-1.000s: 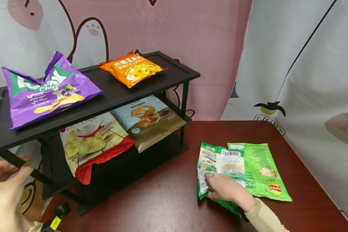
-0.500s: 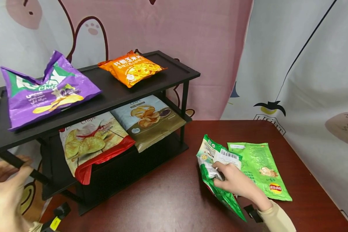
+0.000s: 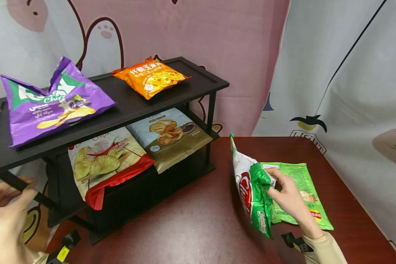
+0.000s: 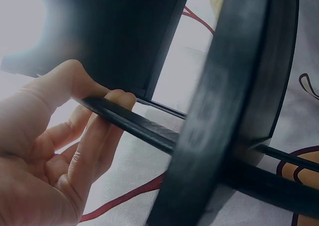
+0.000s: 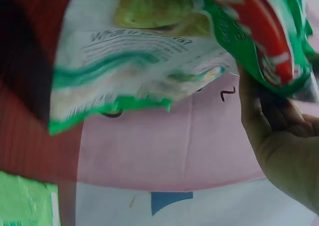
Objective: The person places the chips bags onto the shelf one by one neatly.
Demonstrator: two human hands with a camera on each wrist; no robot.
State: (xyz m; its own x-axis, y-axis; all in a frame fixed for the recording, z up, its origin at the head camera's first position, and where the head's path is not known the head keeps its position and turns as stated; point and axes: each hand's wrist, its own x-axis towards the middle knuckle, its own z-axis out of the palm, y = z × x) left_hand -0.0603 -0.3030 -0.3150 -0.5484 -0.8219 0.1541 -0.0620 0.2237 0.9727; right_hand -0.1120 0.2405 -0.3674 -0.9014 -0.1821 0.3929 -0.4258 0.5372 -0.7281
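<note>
In the head view my right hand point(image 3: 288, 194) grips a green and white chip bag point(image 3: 255, 194) by its right edge. The bag stands tilted on edge above the table, its red lettering turned to the left. A bright green chip bag point(image 3: 298, 179) lies flat on the table behind that hand. At the far left, my left hand point(image 3: 10, 216) pinches a black post of the shelf rack point(image 3: 198, 90). The left wrist view shows the thumb and fingers point(image 4: 94, 146) on either side of that post.
A purple chip bag point(image 3: 56, 106) and an orange snack bag point(image 3: 151, 78) lie on the rack's top shelf. On the shelf below are a red and cream chip bag point(image 3: 105, 157) and a blue and gold one point(image 3: 168, 137). A printed curtain point(image 3: 237, 66) hangs behind the brown table point(image 3: 171, 220).
The right hand has lifted the green and white bag from the table and turned it, so its lettered front shows instead of its barcode side. The left hand stays on the post.
</note>
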